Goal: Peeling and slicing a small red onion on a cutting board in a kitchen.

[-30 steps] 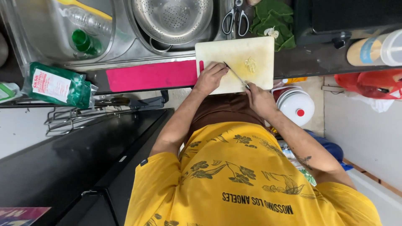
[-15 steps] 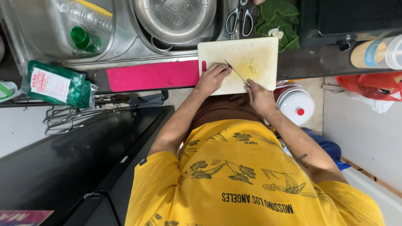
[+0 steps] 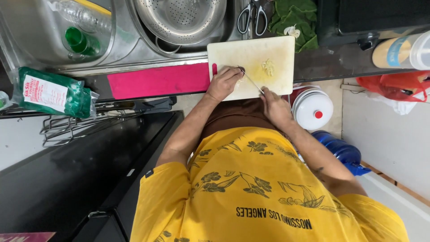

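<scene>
White cutting board on dark desk beside sink, right hand grasping knife, left hand fingers curled, apparently pinning a small piece, chopped pale bits mid-board, scissors and green cloth beyond.

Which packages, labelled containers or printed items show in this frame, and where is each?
Green packet: counter edge left of sink, flat pouch, white-and-red label.
Cylindrical container: counter at right, on its side, tan with blue label, white end.
White lidded tub: below cutting board, round, red dot.
</scene>
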